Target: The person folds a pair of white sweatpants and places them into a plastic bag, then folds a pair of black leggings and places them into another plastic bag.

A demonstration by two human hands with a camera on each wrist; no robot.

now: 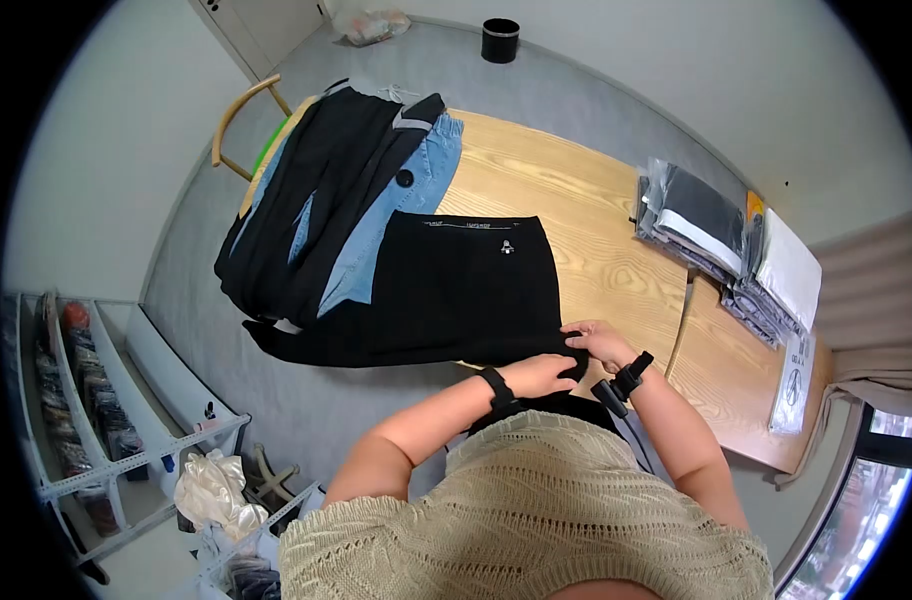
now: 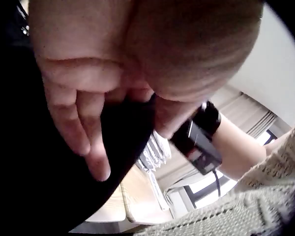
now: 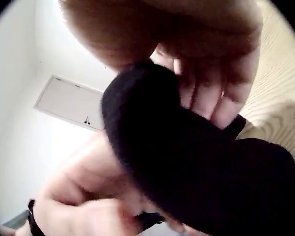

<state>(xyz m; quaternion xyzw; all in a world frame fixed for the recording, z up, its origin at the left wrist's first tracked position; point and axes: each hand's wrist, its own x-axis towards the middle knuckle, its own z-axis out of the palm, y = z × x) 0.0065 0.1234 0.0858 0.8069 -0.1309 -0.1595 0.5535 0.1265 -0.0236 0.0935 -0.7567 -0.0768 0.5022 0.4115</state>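
A black garment point(image 1: 466, 285) lies on the near part of the wooden table, with white lettering along its far band and a small pale emblem near one corner. One narrow leg or sleeve of it stretches to the left. At its near right corner both hands hold the cloth. My left hand point(image 1: 538, 377) grips the near edge, its fingers point(image 2: 91, 123) on one face of the cloth and its thumb toward the other. Just beyond, my right hand point(image 1: 604, 345) pinches a bunched fold, thick and rounded in the right wrist view, between thumb and fingers point(image 3: 226, 98).
Black and blue denim clothes point(image 1: 346, 200) are heaped at the table's left. Bagged, folded garments point(image 1: 696, 215) are stacked at the right, near a flat clear packet point(image 1: 794, 385). A shelf unit point(image 1: 126, 440) stands on the left, a chair point(image 1: 238, 115) behind the heap.
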